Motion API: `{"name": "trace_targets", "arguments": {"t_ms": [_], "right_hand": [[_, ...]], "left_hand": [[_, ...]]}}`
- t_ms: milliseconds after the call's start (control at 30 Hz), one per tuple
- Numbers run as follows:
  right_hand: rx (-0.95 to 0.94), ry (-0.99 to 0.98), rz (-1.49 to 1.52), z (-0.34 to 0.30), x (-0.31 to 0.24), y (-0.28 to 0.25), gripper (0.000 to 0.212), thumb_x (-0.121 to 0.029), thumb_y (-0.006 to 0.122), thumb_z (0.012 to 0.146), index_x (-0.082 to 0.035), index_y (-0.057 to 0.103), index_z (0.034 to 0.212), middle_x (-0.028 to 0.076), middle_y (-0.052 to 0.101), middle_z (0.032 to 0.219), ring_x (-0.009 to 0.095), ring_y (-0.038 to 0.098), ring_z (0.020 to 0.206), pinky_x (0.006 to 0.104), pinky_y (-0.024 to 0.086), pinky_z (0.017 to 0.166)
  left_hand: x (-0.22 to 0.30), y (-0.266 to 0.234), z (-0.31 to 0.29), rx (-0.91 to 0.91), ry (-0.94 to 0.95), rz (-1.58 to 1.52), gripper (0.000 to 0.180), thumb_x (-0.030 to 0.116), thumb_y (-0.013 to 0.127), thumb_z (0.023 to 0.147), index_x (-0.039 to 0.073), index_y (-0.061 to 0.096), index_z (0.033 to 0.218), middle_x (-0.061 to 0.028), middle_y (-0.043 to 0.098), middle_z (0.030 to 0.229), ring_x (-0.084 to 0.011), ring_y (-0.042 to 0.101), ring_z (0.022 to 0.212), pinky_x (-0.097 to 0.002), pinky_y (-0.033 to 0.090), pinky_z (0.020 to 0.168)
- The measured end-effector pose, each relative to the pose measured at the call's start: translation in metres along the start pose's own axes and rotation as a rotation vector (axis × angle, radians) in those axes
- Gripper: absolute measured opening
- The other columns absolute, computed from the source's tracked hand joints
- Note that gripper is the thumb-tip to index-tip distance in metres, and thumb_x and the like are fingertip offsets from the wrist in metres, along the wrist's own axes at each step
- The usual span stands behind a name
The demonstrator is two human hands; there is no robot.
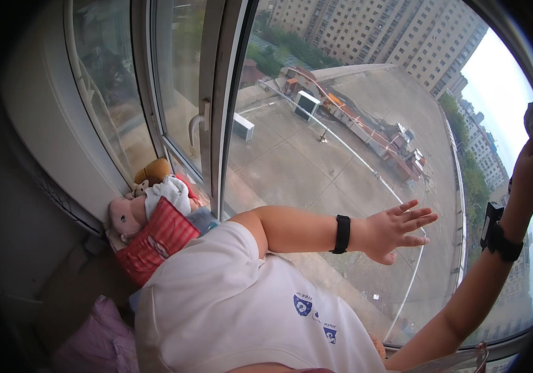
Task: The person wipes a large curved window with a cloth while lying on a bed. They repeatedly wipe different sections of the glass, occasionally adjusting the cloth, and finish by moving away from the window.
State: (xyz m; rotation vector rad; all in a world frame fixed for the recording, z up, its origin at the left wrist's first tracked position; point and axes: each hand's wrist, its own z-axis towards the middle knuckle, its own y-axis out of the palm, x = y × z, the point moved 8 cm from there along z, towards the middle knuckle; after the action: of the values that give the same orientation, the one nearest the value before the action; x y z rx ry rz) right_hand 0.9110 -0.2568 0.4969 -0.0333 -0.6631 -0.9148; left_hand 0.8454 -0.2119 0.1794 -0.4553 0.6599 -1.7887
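My left hand (389, 234) is stretched out in front of the large window pane (316, 186), its fingers spread and holding nothing. Whether it touches the glass I cannot tell. A black band (341, 234) circles that wrist. Raised at the far right is my right hand (529, 158), its fingers dark and partly lost at the picture's rim. What it holds or touches, if anything, cannot be made out. That wrist bears a black strap (504, 244) with a small dark device on it.
To the left stands a white window frame (218, 93) with a handle (196, 127). Plush toys (128, 214) and a red checked cushion (158, 241) lie by the sill. Pink fabric (99, 339) is at lower left. Outside are a flat roof (279, 161) and tall buildings (378, 31).
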Motion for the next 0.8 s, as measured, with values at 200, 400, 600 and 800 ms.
{"name": "trace_targets", "arguments": {"t_ms": [200,400,600,800], "right_hand": [[-0.032,0.089,-0.071,0.004,-0.021,-0.001,0.039,-0.010,0.071,0.088,-0.017,0.065,0.125,0.008,0.071,0.115,0.023,0.071,0.101,0.0324,0.059,0.083],[0.122,0.008,0.101,0.050,-0.086,0.001,0.029,-0.013,0.068,0.088,-0.017,0.068,0.117,0.009,0.071,0.114,0.026,0.071,0.099,0.0363,0.060,0.083],[0.067,0.094,0.394,0.092,-0.199,0.004,0.027,-0.010,0.056,0.092,-0.007,0.065,0.117,0.015,0.063,0.118,0.030,0.064,0.102,0.0404,0.057,0.085],[-0.012,0.195,0.706,0.112,-0.307,-0.016,0.036,-0.012,0.053,0.092,-0.002,0.058,0.127,0.015,0.054,0.131,0.031,0.057,0.106,0.0415,0.055,0.082]], "left_hand": [[0.000,-0.020,-0.002,0.100,0.029,-0.104,0.066,0.027,0.069,0.076,0.021,0.049,0.139,-0.0169,0.020,0.160,-0.0293,0.022,0.149,-0.0475,0.013,0.123],[-0.030,-0.078,-0.056,0.468,-0.129,0.173,0.032,0.018,0.069,0.077,0.018,0.060,0.107,-0.0044,0.055,0.133,-0.0234,0.055,0.117,-0.0421,0.039,0.108],[-0.044,-0.113,-0.108,0.467,-0.319,0.314,0.016,0.013,0.067,0.076,0.018,0.064,0.090,0.0025,0.062,0.118,-0.0177,0.059,0.103,-0.0394,0.042,0.100],[-0.059,-0.173,-0.182,0.605,-0.536,0.534,0.017,0.011,0.065,0.076,0.014,0.064,0.093,-0.0014,0.062,0.113,-0.0230,0.060,0.099,-0.0420,0.041,0.094]]}}
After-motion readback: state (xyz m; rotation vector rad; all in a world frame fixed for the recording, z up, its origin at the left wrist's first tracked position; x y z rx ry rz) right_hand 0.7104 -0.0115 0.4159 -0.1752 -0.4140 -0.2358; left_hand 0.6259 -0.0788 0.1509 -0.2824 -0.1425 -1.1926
